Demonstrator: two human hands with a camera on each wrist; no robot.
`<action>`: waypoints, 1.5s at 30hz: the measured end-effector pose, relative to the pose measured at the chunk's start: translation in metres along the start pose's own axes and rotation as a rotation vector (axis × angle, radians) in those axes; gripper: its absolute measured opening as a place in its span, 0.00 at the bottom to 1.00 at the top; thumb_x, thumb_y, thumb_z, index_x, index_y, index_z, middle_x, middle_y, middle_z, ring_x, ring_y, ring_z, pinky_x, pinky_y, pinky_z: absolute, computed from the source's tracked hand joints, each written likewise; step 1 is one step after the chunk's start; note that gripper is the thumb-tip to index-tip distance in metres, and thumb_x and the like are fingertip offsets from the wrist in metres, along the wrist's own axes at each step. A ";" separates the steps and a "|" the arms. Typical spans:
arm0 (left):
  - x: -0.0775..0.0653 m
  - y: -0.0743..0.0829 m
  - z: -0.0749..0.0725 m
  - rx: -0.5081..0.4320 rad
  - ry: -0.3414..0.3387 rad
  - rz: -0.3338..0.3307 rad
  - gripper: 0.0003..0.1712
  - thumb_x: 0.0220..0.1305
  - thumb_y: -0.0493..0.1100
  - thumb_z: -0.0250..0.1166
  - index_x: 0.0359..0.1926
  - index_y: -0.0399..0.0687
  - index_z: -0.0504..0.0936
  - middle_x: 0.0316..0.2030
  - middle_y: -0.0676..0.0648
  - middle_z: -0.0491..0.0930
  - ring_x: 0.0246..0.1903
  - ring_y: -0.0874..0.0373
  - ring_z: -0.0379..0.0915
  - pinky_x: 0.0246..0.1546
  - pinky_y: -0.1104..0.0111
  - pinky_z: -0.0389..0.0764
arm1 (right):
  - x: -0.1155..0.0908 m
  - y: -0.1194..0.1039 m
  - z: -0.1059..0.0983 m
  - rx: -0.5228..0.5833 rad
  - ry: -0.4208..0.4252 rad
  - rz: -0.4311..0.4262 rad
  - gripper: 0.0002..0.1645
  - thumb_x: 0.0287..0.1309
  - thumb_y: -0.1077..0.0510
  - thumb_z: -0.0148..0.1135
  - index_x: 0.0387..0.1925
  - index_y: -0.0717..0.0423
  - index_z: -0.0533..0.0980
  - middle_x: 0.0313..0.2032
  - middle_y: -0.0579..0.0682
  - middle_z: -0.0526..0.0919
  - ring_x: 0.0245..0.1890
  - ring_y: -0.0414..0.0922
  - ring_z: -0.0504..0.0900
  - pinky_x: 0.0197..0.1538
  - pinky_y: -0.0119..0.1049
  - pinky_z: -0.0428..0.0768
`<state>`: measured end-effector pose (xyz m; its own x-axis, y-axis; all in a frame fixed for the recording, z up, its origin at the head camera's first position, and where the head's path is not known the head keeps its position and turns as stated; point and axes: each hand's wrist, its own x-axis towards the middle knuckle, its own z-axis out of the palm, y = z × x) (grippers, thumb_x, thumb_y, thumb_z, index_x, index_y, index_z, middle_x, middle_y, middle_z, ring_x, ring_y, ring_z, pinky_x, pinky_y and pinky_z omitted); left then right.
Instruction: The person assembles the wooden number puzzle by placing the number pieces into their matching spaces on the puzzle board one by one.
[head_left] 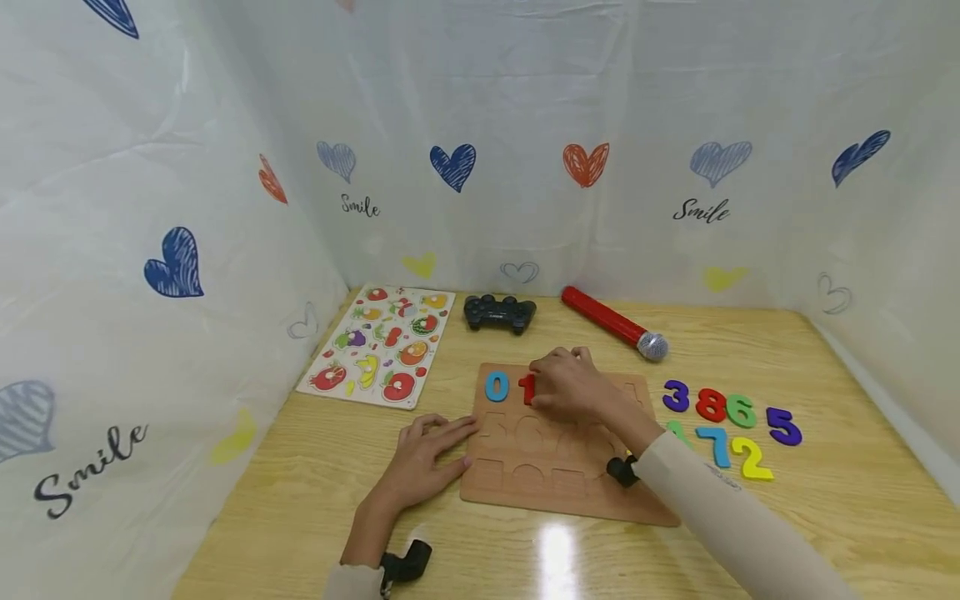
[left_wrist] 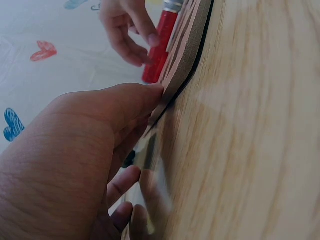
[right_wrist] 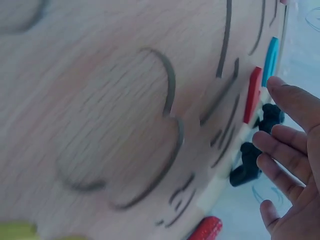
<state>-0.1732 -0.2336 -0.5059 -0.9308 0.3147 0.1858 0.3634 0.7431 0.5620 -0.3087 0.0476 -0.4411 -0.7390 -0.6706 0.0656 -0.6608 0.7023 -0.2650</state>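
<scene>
A brown wooden number puzzle board (head_left: 517, 483) lies on the table with shallow cut-outs. In its top row sit a blue number 0 (head_left: 497, 387) and a red number 1 (head_left: 527, 389). My right hand (head_left: 573, 387) hovers beside the 1; in the right wrist view its fingers (right_wrist: 285, 145) are spread and loosely bent, with nothing between them. My left hand (head_left: 427, 467) lies at the board's left edge, fingers extended. Its thumb (left_wrist: 145, 95) touches the board edge in the left wrist view.
Loose numbers lie right of the board, including a purple 3 (head_left: 676, 396), red 8 (head_left: 711, 405), blue 7 (head_left: 716, 446) and yellow 2 (head_left: 751, 459). A fruit puzzle (head_left: 378, 346), black game controller (head_left: 499, 313) and red microphone (head_left: 607, 319) lie behind. A curtain (head_left: 510, 100) surrounds the table.
</scene>
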 end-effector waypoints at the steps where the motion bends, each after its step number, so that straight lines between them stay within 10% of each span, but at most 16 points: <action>1: 0.000 0.000 0.000 0.001 0.000 0.001 0.29 0.70 0.60 0.61 0.70 0.68 0.73 0.70 0.65 0.66 0.63 0.52 0.57 0.58 0.46 0.55 | -0.003 0.001 -0.002 0.001 0.009 -0.003 0.30 0.57 0.48 0.73 0.59 0.55 0.79 0.55 0.49 0.83 0.58 0.51 0.71 0.59 0.59 0.55; 45: -0.001 0.002 0.004 0.024 0.036 0.014 0.28 0.68 0.57 0.65 0.68 0.68 0.76 0.68 0.63 0.69 0.62 0.50 0.59 0.54 0.47 0.56 | -0.145 0.058 -0.038 -0.069 0.238 -0.016 0.24 0.55 0.53 0.75 0.53 0.54 0.81 0.49 0.49 0.84 0.51 0.53 0.76 0.55 0.64 0.59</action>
<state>-0.1709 -0.2298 -0.5083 -0.9263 0.3042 0.2222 0.3768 0.7529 0.5396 -0.2450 0.1950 -0.4291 -0.7330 -0.6123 0.2963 -0.6741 0.7121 -0.1960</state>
